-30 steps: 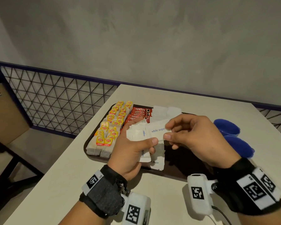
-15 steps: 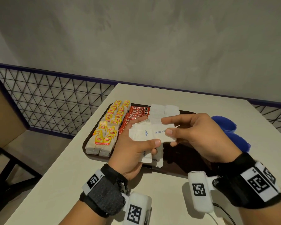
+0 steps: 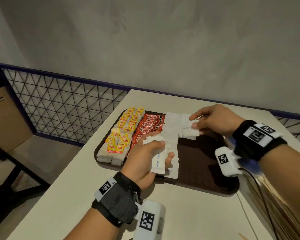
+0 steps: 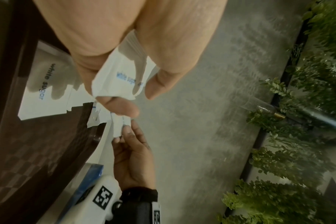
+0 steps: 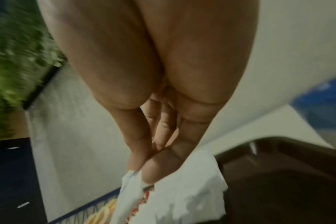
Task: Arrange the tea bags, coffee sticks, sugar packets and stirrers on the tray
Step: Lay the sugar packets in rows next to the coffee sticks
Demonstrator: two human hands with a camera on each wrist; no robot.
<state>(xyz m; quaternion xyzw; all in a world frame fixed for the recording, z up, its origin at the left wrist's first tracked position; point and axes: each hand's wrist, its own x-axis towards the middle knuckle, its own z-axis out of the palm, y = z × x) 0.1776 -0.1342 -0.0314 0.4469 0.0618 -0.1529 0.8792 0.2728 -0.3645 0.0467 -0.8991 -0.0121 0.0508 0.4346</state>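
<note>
Plainly legible on the dark brown tray (image 3: pixel 206 181) are the brand names: two rows of tea bags (image 3: pixel 121 134) along its left side carry yellow tags with a red "Lipton" label, and just beside them an overlapping row of red coffee sticks (image 3: pixel 148 126) reads "NESCAFE" in white. Right of the sticks lies a column of white sugar packets (image 3: pixel 171 126), the nearest one showing the word "sugar" in blue. The left hand (image 3: pixel 145 161) hovers over the tray's near edge, its fingers and thumb curled round a small stack of packets (image 3: pixel 158 160) printed "white sugar" in blue. The right hand (image 3: pixel 213 121) is over the far part of the tray, thumb and forefinger pinching a single white packet (image 3: pixel 189 126) above a second, shorter column of packets; its print is too blurred to read. On the pale worktop (image 3: pixel 111 196), something blue (image 3: pixel 255 166) shows partly behind the right wrist, and thin wooden stirrers (image 3: pixel 274 201) lie at the right edge.
</note>
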